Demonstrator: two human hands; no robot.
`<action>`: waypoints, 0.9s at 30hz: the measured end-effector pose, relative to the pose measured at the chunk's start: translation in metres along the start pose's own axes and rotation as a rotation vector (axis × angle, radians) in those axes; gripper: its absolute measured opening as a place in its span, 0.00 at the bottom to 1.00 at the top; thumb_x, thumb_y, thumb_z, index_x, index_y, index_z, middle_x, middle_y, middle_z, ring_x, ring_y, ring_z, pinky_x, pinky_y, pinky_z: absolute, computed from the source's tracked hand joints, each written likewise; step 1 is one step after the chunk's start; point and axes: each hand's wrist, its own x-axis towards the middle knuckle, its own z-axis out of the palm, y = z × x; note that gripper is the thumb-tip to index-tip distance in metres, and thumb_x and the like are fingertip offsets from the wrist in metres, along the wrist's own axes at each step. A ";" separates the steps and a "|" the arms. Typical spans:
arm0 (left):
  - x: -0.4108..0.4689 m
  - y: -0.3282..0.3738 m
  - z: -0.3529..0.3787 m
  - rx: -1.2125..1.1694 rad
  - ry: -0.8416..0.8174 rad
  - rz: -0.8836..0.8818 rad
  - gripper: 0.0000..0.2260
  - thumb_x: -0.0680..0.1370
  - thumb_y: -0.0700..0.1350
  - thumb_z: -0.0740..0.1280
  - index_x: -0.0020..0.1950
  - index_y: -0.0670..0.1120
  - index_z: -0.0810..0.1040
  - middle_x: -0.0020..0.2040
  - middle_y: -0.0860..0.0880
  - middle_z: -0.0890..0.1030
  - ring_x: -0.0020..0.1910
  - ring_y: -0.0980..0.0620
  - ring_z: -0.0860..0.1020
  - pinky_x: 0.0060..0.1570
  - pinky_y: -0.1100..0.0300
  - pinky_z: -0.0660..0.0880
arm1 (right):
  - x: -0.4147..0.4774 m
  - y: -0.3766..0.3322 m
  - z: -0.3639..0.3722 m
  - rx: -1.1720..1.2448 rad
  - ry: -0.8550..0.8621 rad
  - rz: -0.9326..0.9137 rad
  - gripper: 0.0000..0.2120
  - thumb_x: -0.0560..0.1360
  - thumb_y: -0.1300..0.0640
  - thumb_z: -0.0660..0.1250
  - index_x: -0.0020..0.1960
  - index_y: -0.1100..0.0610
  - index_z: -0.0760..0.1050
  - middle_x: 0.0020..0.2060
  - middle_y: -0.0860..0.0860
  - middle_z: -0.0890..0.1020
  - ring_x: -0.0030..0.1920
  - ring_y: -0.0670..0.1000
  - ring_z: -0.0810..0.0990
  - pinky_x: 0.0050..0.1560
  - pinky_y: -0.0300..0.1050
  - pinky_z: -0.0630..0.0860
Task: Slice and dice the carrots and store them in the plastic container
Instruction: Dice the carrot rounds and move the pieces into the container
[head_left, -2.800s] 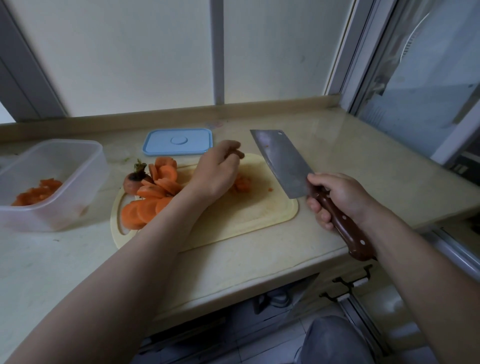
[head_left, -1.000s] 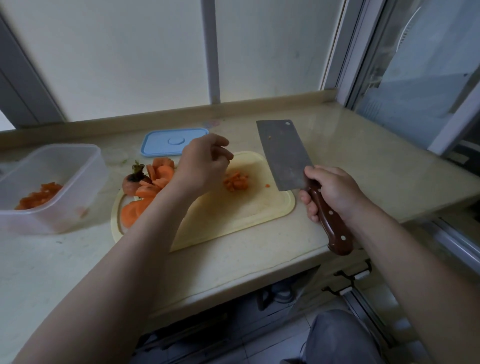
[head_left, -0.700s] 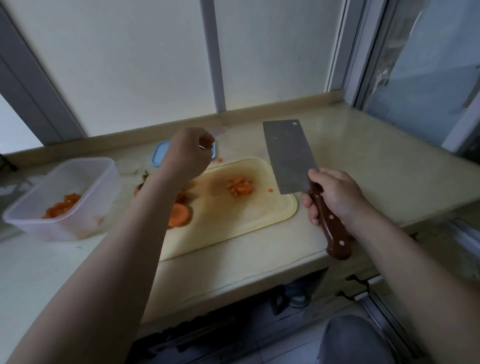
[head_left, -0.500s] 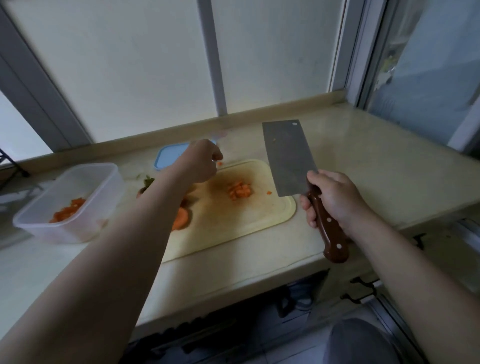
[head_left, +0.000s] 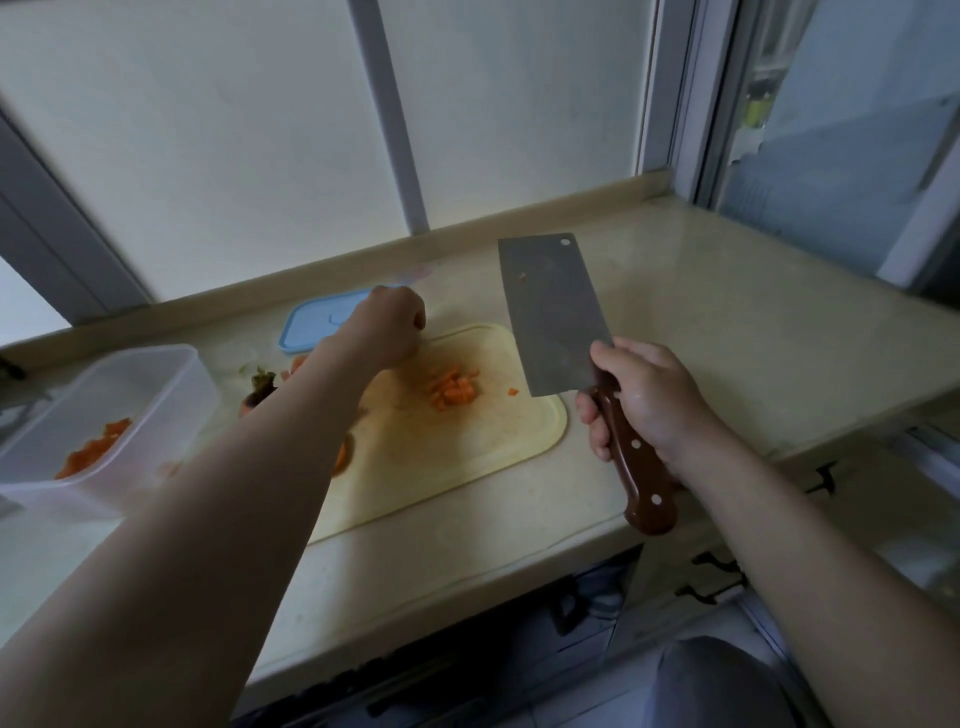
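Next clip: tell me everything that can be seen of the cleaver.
The cleaver has a broad rectangular blade of dull grey metal, a hole near one far corner and an orange fleck on its face. Its dark brown, wood-like handle shows pale rivets. The right hand grips the handle just behind the blade, holding it raised, blade pointing away, by the right end of the cutting board.

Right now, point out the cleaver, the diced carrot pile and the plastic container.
cleaver (head_left: 553, 317), head view, flat of the blade.
diced carrot pile (head_left: 451, 391), head view, middle of the heap.
plastic container (head_left: 78, 496), head view, its near wall.
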 end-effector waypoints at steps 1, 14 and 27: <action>-0.003 0.003 -0.003 -0.042 0.027 -0.003 0.10 0.77 0.37 0.62 0.52 0.44 0.82 0.53 0.43 0.80 0.48 0.44 0.79 0.48 0.52 0.77 | 0.000 0.000 0.000 -0.002 0.003 -0.003 0.12 0.87 0.57 0.57 0.50 0.61 0.74 0.26 0.57 0.75 0.21 0.52 0.70 0.21 0.42 0.70; -0.088 0.024 -0.006 -0.749 0.102 -0.153 0.15 0.76 0.36 0.60 0.55 0.48 0.82 0.52 0.49 0.81 0.53 0.49 0.79 0.54 0.53 0.79 | -0.005 -0.006 0.005 -0.056 0.057 0.027 0.12 0.86 0.58 0.57 0.48 0.62 0.74 0.25 0.57 0.75 0.20 0.53 0.70 0.21 0.42 0.70; -0.086 0.055 0.023 -0.336 0.004 0.011 0.13 0.83 0.49 0.54 0.48 0.45 0.74 0.57 0.40 0.79 0.52 0.43 0.75 0.46 0.56 0.64 | -0.033 -0.018 -0.002 -0.508 0.041 0.275 0.09 0.85 0.59 0.54 0.51 0.60 0.71 0.26 0.57 0.76 0.22 0.53 0.73 0.25 0.43 0.73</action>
